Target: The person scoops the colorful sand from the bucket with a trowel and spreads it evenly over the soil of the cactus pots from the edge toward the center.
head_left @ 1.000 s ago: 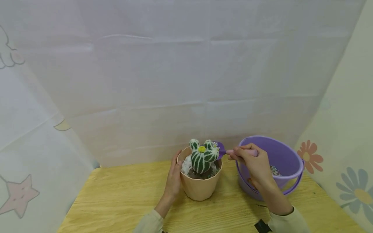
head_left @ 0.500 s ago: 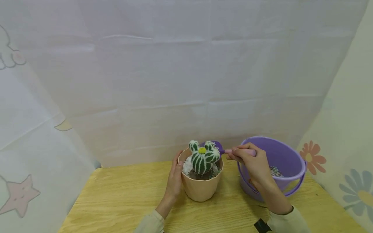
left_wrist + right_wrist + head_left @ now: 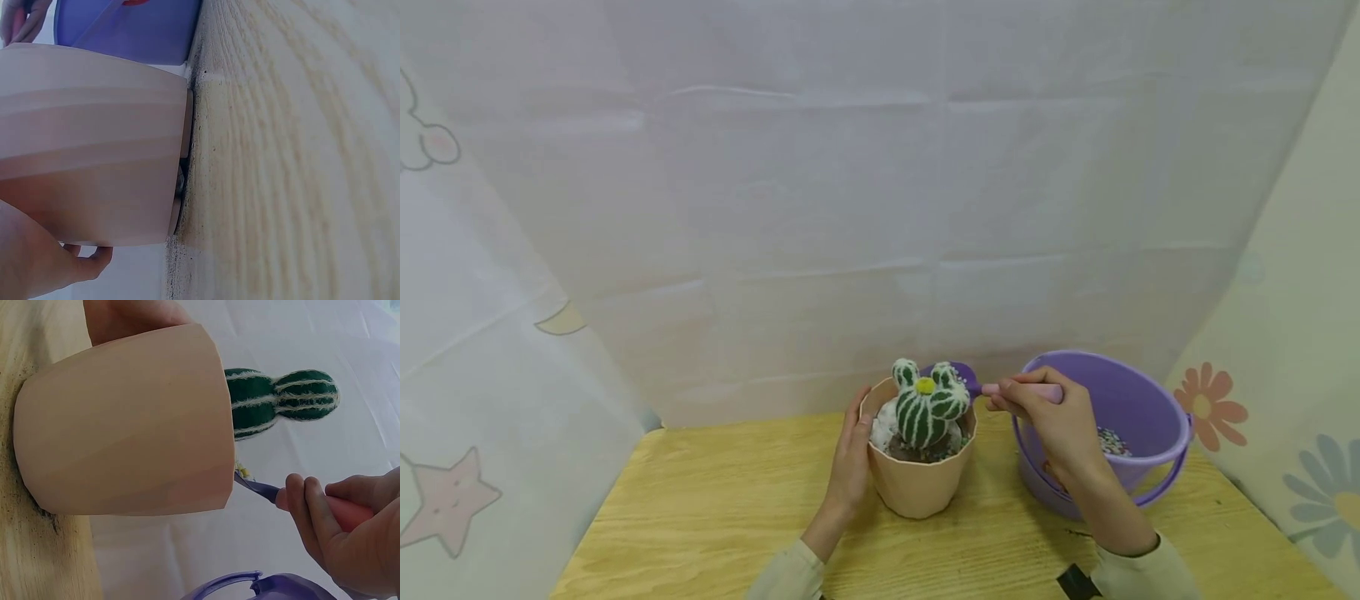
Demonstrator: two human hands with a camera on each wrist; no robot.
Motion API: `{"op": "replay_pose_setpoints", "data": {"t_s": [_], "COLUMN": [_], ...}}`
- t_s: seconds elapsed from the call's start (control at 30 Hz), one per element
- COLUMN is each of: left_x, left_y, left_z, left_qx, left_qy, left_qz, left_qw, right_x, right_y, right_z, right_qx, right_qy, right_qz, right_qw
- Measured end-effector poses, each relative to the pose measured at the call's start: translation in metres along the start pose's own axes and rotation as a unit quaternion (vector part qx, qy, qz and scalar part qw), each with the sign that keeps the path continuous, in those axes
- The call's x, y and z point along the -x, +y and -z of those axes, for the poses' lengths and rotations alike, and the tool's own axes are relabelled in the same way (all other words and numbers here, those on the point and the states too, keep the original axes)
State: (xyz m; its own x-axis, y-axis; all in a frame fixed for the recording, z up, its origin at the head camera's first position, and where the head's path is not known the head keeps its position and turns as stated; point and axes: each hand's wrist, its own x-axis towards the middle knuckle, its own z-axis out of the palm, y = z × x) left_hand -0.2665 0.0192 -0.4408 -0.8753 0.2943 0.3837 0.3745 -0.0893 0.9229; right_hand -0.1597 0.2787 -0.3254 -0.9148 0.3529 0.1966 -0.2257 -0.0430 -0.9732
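Observation:
A striped green cactus (image 3: 922, 417) with white fuzz and a yellow top stands in a peach plant pot (image 3: 919, 487) on the table. White material and dark soil show around its base. My left hand (image 3: 850, 462) holds the pot's left side, its thumb near the rim. In my right hand (image 3: 1056, 417) I grip the pink handle of a small trowel (image 3: 1022, 392). The trowel's purple blade (image 3: 259, 487) is at the pot's rim in the right wrist view, with small pale and yellow pebbles on it. In the head view the cactus partly hides the blade.
A purple bucket (image 3: 1101, 392) stands to the right, partly behind my right hand, with small pebbles (image 3: 1112, 442) inside and its handle lowered. The wooden table (image 3: 722, 500) meets a white sheet (image 3: 820, 208) at the back. Dark specks lie on the wood around the pot.
The trowel's blade has moved left behind the cactus since a second ago, then slightly right. My left hand stays on the pot. The whole view has shifted slightly.

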Motion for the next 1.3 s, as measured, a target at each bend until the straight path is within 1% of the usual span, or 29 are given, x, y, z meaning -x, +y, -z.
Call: {"op": "replay_pose_setpoints", "data": {"t_s": [0.3,0.4,0.53,0.67,0.73,0.8,0.9,0.97,1.03,1.13,1.23,1.3], "left_x": [-0.003,-0.003,-0.004,-0.004,-0.004,-0.003,-0.002,-0.001,-0.001,0.0,0.006,0.014], "left_y": [0.002,0.002,0.004,0.007,0.008,0.01,0.014,0.018,0.025,0.039,0.058,0.072], "left_z": [-0.002,-0.002,-0.002,-0.001,0.001,0.002,0.004,0.005,0.006,0.006,0.003,0.0], "left_qx": [-0.001,0.001,-0.005,-0.011,-0.016,-0.029,-0.061,-0.083,-0.103,-0.131,-0.158,-0.169], "left_qy": [-0.003,-0.007,-0.007,-0.005,-0.004,0.003,0.02,0.036,0.055,0.088,0.113,0.111], "left_qz": [-0.007,-0.01,-0.007,-0.005,-0.002,0.006,0.014,0.007,-0.015,-0.073,-0.15,-0.208], "left_qw": [1.0,0.9999,0.9999,0.9999,0.9999,0.9996,0.9978,0.9959,0.993,0.9848,0.9695,0.9569], "right_x": [0.008,0.012,0.016,0.021,0.024,0.027,0.032,0.034,0.037,0.04,0.043,0.043], "right_y": [-0.008,-0.012,-0.019,-0.026,-0.03,-0.035,-0.042,-0.046,-0.05,-0.054,-0.053,-0.05], "right_z": [0.002,0.003,0.002,0.001,0.001,0.003,0.007,0.011,0.016,0.027,0.041,0.051], "right_qx": [0.07,0.09,0.115,0.144,0.157,0.167,0.184,0.185,0.19,0.19,0.213,0.232], "right_qy": [0.014,0.018,0.028,0.051,0.064,0.075,0.093,0.101,0.108,0.11,0.118,0.117], "right_qz": [0.025,0.044,0.085,0.126,0.137,0.143,0.149,0.155,0.16,0.155,0.152,0.155], "right_qw": [0.997,0.995,0.989,0.98,0.976,0.973,0.967,0.965,0.962,0.963,0.958,0.953]}}
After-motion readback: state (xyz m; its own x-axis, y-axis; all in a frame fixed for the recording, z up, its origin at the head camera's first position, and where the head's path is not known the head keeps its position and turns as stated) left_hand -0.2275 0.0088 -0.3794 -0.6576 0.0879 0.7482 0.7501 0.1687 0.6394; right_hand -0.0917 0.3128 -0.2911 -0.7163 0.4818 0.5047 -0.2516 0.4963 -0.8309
